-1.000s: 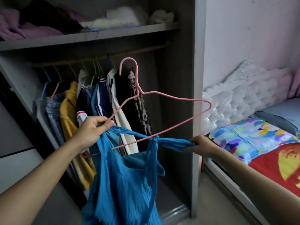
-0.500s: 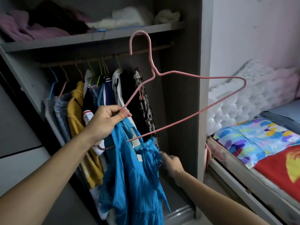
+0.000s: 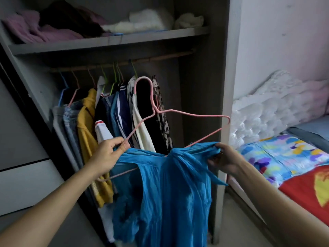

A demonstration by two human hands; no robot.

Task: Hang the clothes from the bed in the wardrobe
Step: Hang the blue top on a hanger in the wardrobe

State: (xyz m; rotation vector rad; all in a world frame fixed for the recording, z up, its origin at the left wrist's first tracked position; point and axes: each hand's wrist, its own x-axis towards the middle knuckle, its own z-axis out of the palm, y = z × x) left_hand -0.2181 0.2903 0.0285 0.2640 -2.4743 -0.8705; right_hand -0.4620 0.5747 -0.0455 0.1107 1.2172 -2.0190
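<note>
Wardrobe point(image 3: 227, 86) gap right of hung clothes point(image 3: 89, 125), L hand point(image 3: 106, 157) pinches hanger point(image 3: 187, 113), R hand point(image 3: 227, 162) grips blue dress point(image 3: 169, 193)

The blue garment point(image 3: 170, 193) covers the middle of the lower bar of the pink hanger point(image 3: 192, 114), and whether a strap loops over that bar cannot be told. Its hem runs off the near edge. The fingertips of the right hand point(image 3: 226, 160) are buried in the cloth. The hanging clothes point(image 3: 106, 122) overlap and hide one another. The bed point(image 3: 293, 157) is cut off at the right, the shelf pile point(image 3: 44, 29) at the top.
</note>
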